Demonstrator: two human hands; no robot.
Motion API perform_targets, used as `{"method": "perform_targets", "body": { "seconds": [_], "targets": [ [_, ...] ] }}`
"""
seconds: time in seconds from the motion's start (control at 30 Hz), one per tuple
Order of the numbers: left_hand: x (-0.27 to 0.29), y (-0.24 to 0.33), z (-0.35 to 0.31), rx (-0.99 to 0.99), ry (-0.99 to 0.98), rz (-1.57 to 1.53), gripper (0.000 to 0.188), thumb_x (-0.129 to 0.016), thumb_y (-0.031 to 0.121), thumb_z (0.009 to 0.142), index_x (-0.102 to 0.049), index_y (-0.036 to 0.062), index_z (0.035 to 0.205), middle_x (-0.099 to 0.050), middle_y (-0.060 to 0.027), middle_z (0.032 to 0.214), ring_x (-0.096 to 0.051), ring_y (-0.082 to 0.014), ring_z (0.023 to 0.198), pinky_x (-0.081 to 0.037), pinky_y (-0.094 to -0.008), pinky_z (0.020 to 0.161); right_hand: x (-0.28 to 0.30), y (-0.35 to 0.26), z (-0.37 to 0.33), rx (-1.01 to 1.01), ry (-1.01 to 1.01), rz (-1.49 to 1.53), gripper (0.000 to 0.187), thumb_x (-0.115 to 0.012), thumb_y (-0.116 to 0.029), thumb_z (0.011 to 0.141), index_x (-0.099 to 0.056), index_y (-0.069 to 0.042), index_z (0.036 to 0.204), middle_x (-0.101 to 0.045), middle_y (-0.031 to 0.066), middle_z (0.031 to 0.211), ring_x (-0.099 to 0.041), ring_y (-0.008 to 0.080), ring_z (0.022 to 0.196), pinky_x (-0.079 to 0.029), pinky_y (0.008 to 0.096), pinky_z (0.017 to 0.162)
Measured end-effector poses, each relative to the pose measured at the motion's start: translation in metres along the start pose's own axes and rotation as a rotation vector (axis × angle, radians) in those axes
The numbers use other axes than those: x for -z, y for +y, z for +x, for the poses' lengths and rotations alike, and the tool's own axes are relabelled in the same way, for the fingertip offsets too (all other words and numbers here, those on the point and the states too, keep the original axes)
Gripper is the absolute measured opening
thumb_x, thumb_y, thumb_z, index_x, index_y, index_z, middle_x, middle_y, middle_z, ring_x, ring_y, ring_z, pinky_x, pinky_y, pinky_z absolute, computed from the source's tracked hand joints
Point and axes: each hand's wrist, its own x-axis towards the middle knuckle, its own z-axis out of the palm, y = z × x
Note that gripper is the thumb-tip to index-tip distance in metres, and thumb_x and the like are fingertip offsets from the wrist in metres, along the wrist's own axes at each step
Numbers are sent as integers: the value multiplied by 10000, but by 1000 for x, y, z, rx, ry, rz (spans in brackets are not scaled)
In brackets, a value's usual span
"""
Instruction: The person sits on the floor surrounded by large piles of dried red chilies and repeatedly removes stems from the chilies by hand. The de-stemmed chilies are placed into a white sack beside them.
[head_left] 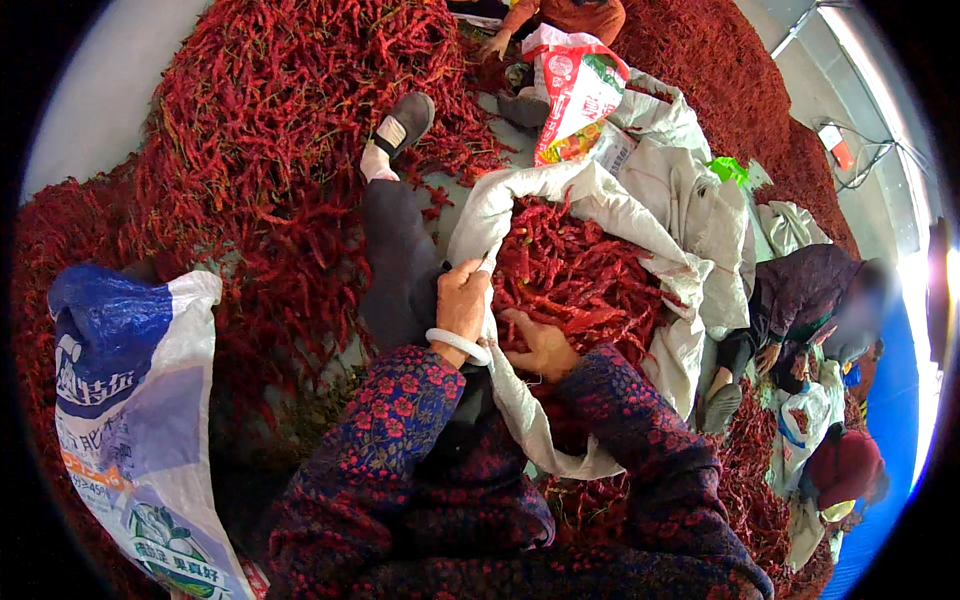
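A white woven sack (590,195) stands with its mouth wide and its rim folded outward, full of dried red chili peppers (575,270). My left hand (462,305), with a white bangle at the wrist, is closed on the near left part of the sack's rim. Inside the mouth, my right hand (543,347) lies against the peppers by that same edge. Its fingers look apart and hold nothing I can see; the tips are partly hidden. My outstretched leg (395,250) runs along the sack's left side.
A large chili heap (290,130) rises ahead on the left. A blue and white printed bag (130,380) stands at my left. Further white sacks (690,190) and a red printed bag (580,90) lie beyond. Co-workers sit at the top and at the right (800,290).
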Motion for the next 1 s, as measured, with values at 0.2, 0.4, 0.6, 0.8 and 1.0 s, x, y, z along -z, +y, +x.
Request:
{"method": "perform_targets", "body": {
  "seconds": [0.2,0.4,0.6,0.8,1.0],
  "targets": [
    [4,4,-21,28,-177,-46,179,-470,65,767,-596,-32,851,-538,5,634,-455,-57,568,-369,-215,518,-26,-33,17,302,284,-201,439,-554,-268,722,-432,-24,1065,-558,199,846,-548,332,797,-427,405,688],
    [4,5,-27,-241,-256,240,152,-459,42,764,-599,-13,785,-600,-62,678,-539,-90,616,-411,-226,564,-21,-26,36,263,193,-194,382,-524,-203,736,-452,-22,1064,-561,169,873,-539,286,826,-423,379,719],
    [10,5,-28,-473,-398,400,62,-502,49,751,-550,50,789,-586,-120,686,-589,-282,674,-458,-347,584,-5,-15,47,233,26,-109,335,-494,-138,750,-472,-19,1063,-564,138,901,-530,240,854,-420,353,750],
    [-4,-11,-32,-568,-417,496,147,-479,20,752,-472,52,895,-564,-136,692,-567,-311,651,-439,-386,557,16,4,42,172,-165,132,304,-464,-73,764,-493,-17,1062,-568,107,928,-522,194,882,-416,327,780],
    [-2,-18,-39,-559,-294,638,252,-490,66,723,-467,47,973,-558,-154,713,-557,-318,643,-439,-423,517,38,-8,48,145,-143,369,341,-445,9,756,-492,-6,1093,-569,89,978,-513,152,922,-404,295,826]
  ]
}}
